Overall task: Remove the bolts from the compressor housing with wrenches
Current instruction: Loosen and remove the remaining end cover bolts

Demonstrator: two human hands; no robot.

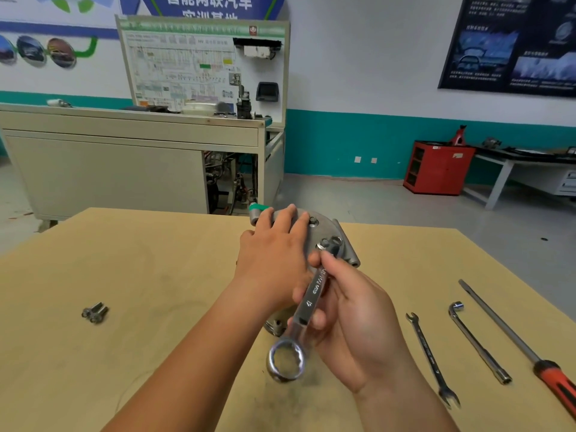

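At the centre of the frame the compressor housing (pixel 344 244) sits on the tan worktop (pixel 156 260). It is a grey cast-metal body with a dull, slightly rough face, rounded lugs, and a green cap (pixel 259 209) at its upper-left end.

The left hand (pixel 274 254) lies flat across the housing with straight, slightly spread fingers. It is probably pressing down so the body cannot twist when force goes through the tool.

The right hand (pixel 352 313) curls round the middle of a polished steel combination wrench (pixel 311 294). The thumb lies along the shaft, and the open end sits on a bolt (pixel 324 243) on the upper face. The ring end hangs free toward the lower centre. Holding the wrench mid-shaft gives little leverage, which suggests seating or spinning a loosened bolt rather than breaking a tight one. A second bolt (pixel 312 220) stands just above it, beside the left fingertips.

Two removed bolts (pixel 95 313), short and bright with flanged heads, lie together at centre left, well apart from the work. At lower right, spare tools are laid out in a row within reach:

- a slim wrench (pixel 431 358)
- an L-shaped socket wrench (pixel 477 341)
- a long screwdriver (pixel 505 328) with a red and black handle
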